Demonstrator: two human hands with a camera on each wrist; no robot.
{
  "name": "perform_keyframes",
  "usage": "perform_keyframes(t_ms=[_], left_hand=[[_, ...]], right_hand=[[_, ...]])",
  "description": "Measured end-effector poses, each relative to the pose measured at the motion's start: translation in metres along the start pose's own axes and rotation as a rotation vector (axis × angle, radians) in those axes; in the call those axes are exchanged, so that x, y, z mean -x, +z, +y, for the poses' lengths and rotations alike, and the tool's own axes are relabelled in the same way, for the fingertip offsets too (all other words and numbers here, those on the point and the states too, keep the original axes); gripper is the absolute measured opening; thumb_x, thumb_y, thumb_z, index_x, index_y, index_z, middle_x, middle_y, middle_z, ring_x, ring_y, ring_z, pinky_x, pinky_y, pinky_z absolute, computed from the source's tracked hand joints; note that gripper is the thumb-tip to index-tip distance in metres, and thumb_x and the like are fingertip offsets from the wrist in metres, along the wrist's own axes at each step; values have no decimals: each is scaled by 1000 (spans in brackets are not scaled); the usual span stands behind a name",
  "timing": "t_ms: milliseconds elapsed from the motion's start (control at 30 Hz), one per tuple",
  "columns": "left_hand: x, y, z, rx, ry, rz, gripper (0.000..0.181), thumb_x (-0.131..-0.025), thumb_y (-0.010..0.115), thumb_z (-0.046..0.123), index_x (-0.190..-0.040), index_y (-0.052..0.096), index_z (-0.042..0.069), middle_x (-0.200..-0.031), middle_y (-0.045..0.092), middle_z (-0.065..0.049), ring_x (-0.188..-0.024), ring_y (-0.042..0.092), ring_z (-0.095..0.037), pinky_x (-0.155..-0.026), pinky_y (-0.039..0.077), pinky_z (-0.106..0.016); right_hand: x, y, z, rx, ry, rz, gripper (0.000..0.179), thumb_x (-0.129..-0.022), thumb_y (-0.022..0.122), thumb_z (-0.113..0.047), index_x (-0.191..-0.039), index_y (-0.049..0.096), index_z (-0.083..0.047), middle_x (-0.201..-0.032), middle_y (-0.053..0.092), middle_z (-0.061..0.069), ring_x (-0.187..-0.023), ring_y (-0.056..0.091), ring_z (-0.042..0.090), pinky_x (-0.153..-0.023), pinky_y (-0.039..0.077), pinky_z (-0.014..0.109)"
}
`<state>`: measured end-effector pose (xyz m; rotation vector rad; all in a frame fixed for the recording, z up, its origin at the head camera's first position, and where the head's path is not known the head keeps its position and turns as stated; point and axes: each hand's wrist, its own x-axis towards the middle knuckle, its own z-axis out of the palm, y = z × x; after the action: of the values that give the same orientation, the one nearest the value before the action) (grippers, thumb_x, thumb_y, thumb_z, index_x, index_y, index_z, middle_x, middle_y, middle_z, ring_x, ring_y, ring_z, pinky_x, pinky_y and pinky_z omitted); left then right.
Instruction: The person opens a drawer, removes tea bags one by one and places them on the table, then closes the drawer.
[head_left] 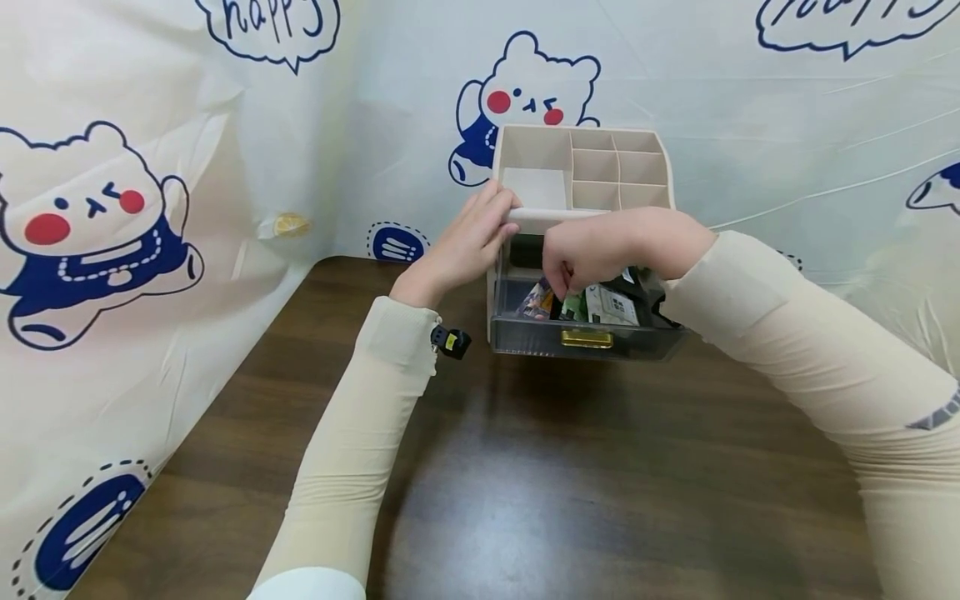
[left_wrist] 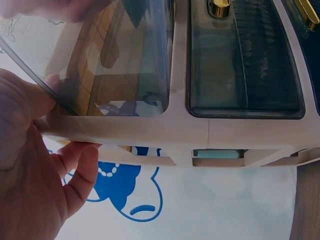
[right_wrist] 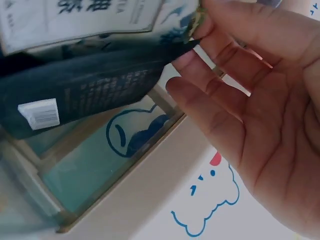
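Note:
A cream desktop organizer (head_left: 658, 179) stands at the table's back, its smoky transparent drawer (head_left: 517, 340) pulled out. My left hand (head_left: 467, 242) grips the organizer's upper left edge, fingers on top and thumb at the front. In the left wrist view, the left hand (left_wrist: 37, 150) has its fingers around the cream frame. My right hand (head_left: 600, 246) reaches down into the drawer. In the right wrist view, the right hand (right_wrist: 250, 95) pinches the corner of a dark green packet (right_wrist: 105, 82) with a white label and barcode. Other packets (head_left: 611, 307) lie in the drawer.
Open cream compartments (head_left: 596, 167) form the organizer's top. A gold handle (head_left: 587, 339) sits on the drawer front. The dark wooden table (head_left: 570, 483) stretches toward me. A printed cloth (head_left: 405, 125) hangs behind and at the left.

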<state>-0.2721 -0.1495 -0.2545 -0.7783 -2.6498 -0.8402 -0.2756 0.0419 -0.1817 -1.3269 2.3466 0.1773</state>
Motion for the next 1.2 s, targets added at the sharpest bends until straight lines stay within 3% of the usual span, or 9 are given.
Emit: perform_keyframes(t_ms=[300, 533, 767, 900, 1200], left_hand=[[-1, 1, 2, 0, 15, -9, 18, -104, 45, 18, -117, 50, 5, -119, 44, -10, -119, 39, -28, -107, 34, -43], [-1, 0, 2, -1, 22, -7, 18, -105, 44, 18, -116, 50, 4, -116, 42, -11, -112, 39, -27, -101, 33, -40], [0, 0, 2, -20, 36, 5, 18, -104, 45, 16, -115, 50, 3, -113, 43, -12, -109, 39, -28, -99, 33, -40], [-1, 1, 1, -26, 38, 12, 17, -104, 46, 16, -114, 51, 3, -114, 44, -12, -110, 40, -28, -101, 34, -41], [-1, 1, 2, -27, 8, 11, 18, -104, 45, 18, -116, 50, 5, -118, 45, -11, -118, 39, -29, -107, 33, -44]], right_hand=[[9, -3, 6, -79, -65, 87, 19, -92, 59, 6, -91, 73, -7, -92, 69, 8, -82, 59, 20, -81, 53, 37], [16, -9, 5, -123, -90, 183, 14, -95, 58, 4, -94, 68, -6, -88, 65, 8, -78, 57, 19, -78, 51, 33], [20, -12, 11, -167, -112, 345, 12, -96, 57, 3, -96, 67, -5, -92, 67, 9, -89, 59, 22, -92, 50, 40], [25, -12, 15, -218, -82, 436, 13, -96, 57, 4, -97, 66, -4, -93, 67, 10, -89, 58, 23, -89, 49, 39], [45, -15, 23, -407, 39, 575, 9, -96, 58, 1, -100, 67, -2, -101, 66, 12, -87, 60, 21, -75, 52, 21]])
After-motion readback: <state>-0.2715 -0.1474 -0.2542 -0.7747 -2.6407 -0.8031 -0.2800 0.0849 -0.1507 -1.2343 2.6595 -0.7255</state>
